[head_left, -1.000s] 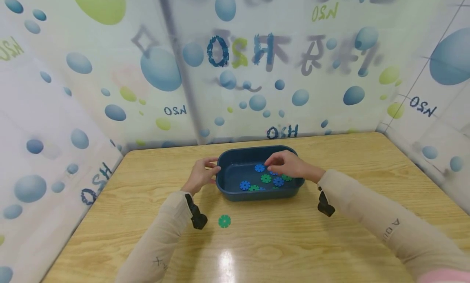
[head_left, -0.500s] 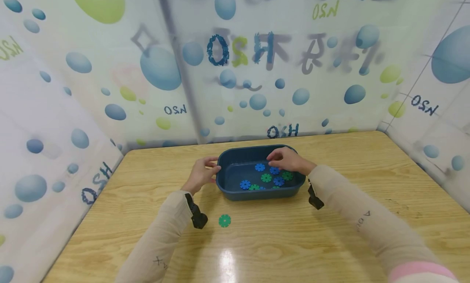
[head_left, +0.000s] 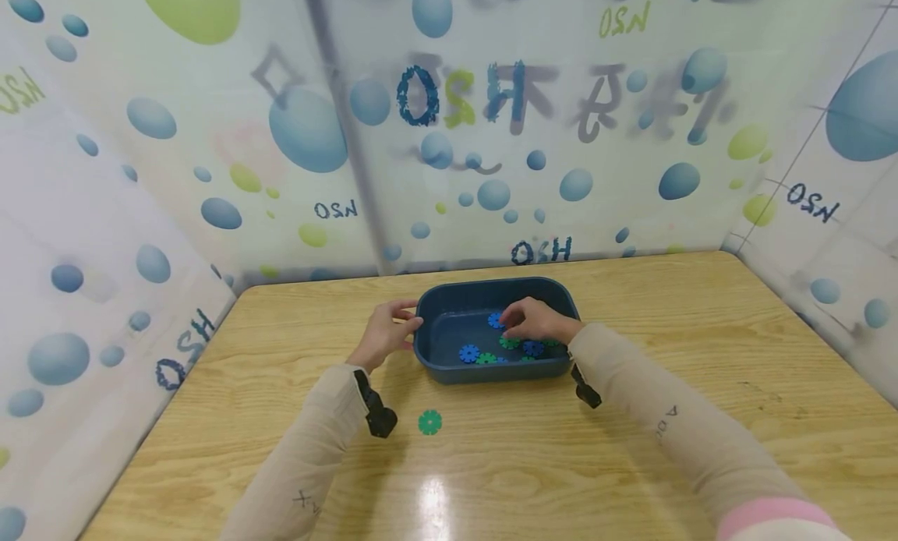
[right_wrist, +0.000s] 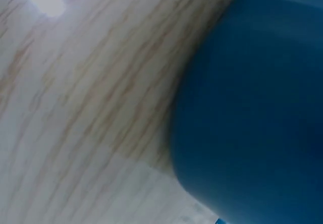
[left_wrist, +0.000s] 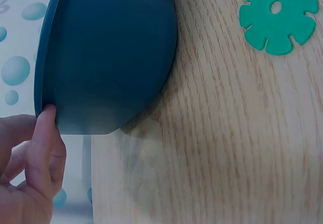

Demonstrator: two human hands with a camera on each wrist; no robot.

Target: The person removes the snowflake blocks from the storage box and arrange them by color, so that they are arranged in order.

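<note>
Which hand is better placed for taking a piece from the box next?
Probably the right hand: it is over the box, close to a blue piece and a green piece. The left hand holds the box's left end.

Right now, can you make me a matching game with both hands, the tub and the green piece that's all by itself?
Column one
1. left hand
2. right hand
3. lone green piece
4. tub

Column two
A. lying on the table, outside the tub
B. dark blue, with small blue and green pieces inside
C. touching the tub's left end
D. reaching into the tub

Right pairs: 1-C, 2-D, 3-A, 4-B
</note>
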